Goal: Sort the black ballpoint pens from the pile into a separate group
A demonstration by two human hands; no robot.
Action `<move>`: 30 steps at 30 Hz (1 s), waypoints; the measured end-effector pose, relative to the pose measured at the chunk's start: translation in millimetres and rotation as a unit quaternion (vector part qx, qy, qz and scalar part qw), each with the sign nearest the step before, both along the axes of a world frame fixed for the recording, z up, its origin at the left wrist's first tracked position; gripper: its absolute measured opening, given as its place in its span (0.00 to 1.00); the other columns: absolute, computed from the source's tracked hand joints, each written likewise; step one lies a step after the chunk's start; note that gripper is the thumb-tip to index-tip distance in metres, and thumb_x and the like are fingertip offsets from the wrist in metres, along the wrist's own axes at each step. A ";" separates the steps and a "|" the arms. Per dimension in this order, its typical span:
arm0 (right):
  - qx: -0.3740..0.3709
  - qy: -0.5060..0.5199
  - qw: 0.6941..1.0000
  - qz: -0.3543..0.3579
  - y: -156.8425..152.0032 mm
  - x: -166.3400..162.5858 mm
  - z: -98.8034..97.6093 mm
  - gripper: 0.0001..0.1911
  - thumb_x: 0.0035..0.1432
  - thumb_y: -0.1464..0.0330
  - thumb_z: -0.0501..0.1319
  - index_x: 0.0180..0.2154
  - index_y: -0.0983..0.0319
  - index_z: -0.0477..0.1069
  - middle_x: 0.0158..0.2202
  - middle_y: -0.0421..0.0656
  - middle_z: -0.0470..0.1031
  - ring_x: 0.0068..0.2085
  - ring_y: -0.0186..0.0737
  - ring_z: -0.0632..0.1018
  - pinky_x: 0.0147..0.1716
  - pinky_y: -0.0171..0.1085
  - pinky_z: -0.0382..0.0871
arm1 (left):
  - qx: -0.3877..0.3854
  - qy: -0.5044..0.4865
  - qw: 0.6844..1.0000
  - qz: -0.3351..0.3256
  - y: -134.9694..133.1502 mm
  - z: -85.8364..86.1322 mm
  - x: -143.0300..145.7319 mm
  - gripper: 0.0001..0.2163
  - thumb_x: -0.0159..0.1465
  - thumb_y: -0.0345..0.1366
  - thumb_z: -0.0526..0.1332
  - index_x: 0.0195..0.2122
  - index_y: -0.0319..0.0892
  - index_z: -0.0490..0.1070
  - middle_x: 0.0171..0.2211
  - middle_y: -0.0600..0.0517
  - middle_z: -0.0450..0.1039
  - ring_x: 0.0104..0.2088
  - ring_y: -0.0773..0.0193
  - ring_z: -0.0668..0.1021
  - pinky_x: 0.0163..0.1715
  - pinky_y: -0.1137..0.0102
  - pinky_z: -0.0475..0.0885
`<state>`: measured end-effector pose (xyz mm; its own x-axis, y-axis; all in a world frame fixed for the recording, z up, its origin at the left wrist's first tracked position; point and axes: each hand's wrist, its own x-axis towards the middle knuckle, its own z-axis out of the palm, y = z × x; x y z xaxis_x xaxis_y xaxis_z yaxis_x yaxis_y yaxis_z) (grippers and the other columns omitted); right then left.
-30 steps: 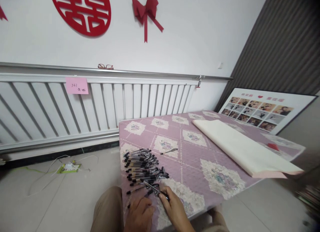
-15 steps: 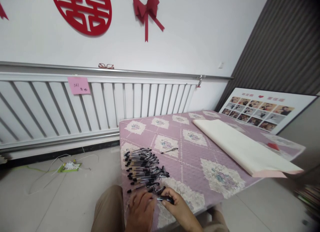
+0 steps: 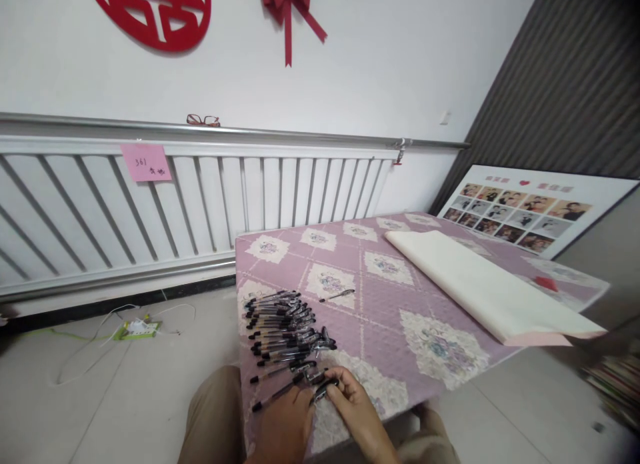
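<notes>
At the near edge of the cloth-covered table, my right hand [image 3: 357, 411] pinches the black end of a pen [image 3: 325, 389] between thumb and fingers. My left hand [image 3: 286, 421] is closed at the pen's other end, its fingers curled and partly hidden. Beside the left hand, a clear-barrelled pen [image 3: 273, 396] with black ends lies slantwise on the cloth. Just beyond both hands is a row of several similar pens [image 3: 280, 334], laid side by side with their clips toward the right. A single pen [image 3: 337, 295] lies apart, right of the row's far end.
The table [image 3: 370, 304] has a purple patterned cloth. A folded cream sheet [image 3: 455, 284] lies on its right side, near a red item [image 3: 545, 283] and a photo board [image 3: 515, 211]. A radiator [image 3: 295, 191] stands behind. A power strip [image 3: 137, 329] with cables lies on the floor.
My left hand has turned and drawn down, its fingers now more curled. The slanting pen beside it shows more fully. The held pen has tilted. The view has dipped slightly.
</notes>
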<state>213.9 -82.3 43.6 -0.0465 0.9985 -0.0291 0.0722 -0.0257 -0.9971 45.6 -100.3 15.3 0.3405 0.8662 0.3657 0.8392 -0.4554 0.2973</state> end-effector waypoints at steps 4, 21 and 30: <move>0.004 -0.047 0.999 0.001 -0.4 -2.9 -2.5 0.13 0.50 0.58 0.62 0.34 0.59 0.71 0.23 0.35 0.68 0.26 0.36 0.69 0.29 0.34 0.62 | -0.050 -0.013 0.999 0.002 -0.6 1.7 0.7 0.09 0.61 0.30 0.54 0.39 0.47 0.70 0.34 0.54 0.76 0.31 0.63 0.78 0.28 0.73 0.67; 0.016 -0.067 0.998 0.004 0.2 -2.2 -0.7 0.11 0.51 0.65 0.59 0.38 0.59 0.71 0.34 0.41 0.75 0.37 0.42 0.75 0.39 0.38 0.66 | -0.156 -0.084 0.983 -0.041 4.2 14.7 3.2 0.10 0.65 0.33 0.49 0.38 0.46 0.71 0.35 0.53 0.76 0.34 0.62 0.76 0.33 0.72 0.67; 0.004 -0.023 1.000 -0.007 1.2 1.5 -3.5 0.16 0.50 0.60 0.62 0.41 0.58 0.69 0.31 0.39 0.73 0.34 0.39 0.73 0.36 0.36 0.66 | -0.240 -0.152 0.958 -0.047 10.0 23.0 2.3 0.10 0.65 0.33 0.50 0.29 0.44 0.67 0.27 0.57 0.73 0.29 0.66 0.73 0.29 0.73 0.62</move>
